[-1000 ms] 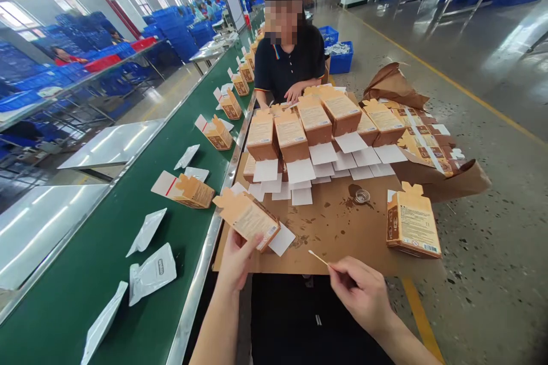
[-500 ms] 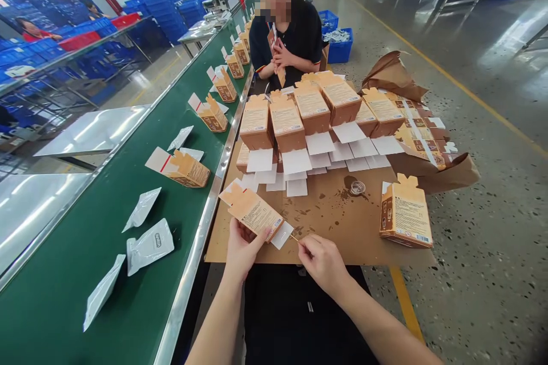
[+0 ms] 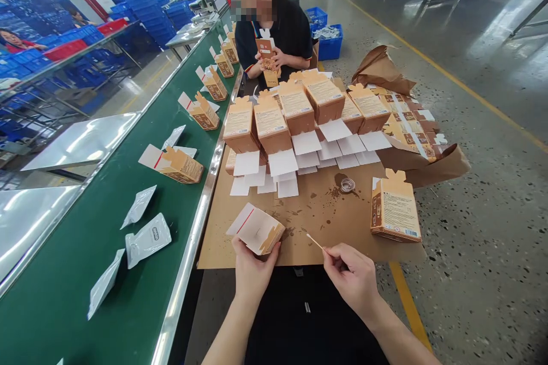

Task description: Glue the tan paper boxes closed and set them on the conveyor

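Observation:
My left hand [image 3: 256, 265] grips a small carton [image 3: 259, 232] over the near edge of the brown cardboard sheet [image 3: 359, 245]. The carton is tilted, with its pale inside and a flap with a red strip facing up. In my right hand [image 3: 349, 268] a cotton swab [image 3: 314, 240] is pinched between thumb and fingers, its white tip pointing up and left, apart from the carton. A little round clear dish [image 3: 347, 185] sits farther back, with dark wet spots around it. Off to the right, another carton [image 3: 396, 208] stands on the sheet.
Stacked cartons [image 3: 274, 128] with white flaps hanging out fill the back of the sheet. On the left, a green conveyor [image 3: 85, 222] carries silver pouches [image 3: 148, 239] and a row of cartons [image 3: 182, 165]. Across from me a person [image 3: 291, 28] handles a carton.
My left hand has turned the carton over, so its pale inside shows instead of the printed side. My right hand has drawn the swab away to the right. The person opposite has lowered their carton.

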Available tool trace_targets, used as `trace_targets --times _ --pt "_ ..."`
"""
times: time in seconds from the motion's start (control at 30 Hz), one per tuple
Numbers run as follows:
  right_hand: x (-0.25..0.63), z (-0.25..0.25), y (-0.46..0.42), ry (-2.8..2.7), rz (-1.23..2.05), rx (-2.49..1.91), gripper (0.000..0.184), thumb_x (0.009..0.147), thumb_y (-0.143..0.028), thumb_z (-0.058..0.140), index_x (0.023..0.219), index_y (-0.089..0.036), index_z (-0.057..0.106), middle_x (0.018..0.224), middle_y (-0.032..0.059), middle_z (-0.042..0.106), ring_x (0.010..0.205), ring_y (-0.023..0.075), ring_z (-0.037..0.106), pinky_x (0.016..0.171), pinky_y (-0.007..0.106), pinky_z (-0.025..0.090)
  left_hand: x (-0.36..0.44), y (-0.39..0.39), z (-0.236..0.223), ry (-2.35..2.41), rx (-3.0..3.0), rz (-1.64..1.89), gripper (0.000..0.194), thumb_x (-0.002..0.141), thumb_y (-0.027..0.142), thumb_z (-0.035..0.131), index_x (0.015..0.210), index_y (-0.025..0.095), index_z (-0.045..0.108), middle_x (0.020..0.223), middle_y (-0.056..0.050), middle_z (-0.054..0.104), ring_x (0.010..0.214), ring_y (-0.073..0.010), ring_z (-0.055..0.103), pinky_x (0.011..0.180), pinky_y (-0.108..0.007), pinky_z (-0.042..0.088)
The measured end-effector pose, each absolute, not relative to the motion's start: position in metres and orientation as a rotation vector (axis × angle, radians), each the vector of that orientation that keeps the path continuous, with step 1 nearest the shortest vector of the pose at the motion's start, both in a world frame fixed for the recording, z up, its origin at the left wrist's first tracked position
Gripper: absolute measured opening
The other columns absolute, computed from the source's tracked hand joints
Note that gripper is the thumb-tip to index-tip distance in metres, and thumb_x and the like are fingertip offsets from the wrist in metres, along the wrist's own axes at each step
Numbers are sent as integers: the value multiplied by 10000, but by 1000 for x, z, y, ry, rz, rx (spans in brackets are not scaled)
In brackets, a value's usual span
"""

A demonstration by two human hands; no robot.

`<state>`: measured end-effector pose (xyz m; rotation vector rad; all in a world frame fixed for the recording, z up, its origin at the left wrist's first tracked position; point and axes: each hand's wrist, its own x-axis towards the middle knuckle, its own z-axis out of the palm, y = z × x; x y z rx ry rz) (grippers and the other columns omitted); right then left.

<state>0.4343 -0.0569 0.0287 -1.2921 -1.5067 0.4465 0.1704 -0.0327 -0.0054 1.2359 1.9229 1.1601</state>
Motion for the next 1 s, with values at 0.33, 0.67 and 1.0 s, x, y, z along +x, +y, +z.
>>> trace_targets --times 0.33,0.67,1.0 --pt "430 31 -52 -1488 467 -1158 274 1078 -172 790 828 -283 763 622 -67 651 446 123 576 446 225 516 97 -26 12 2304 1223 1179 816 763 727 947 1314 348 479 1298 -171 818 1270 -534 859 1004 -650 714" --pt "421 27 -39 -1494 499 -1122 266 1059 -211 812 809 -288 770 617 -43 665 431 148 576 412 247 520 -33 -40 26 2583 868 1210 878 740 647 1018 1351 320 480 1480 -205 720 1547 -565 737 1314 -770 581" --pt "447 39 -42 -1436 408 -1190 250 1014 -258 886 787 -292 788 600 -32 658 421 165 581 402 274 536 10 -51 21 2468 1013 1841 849 716 588 1028 1383 271 609 1438 -129 628 1477 -446 726 1396 -701 536"
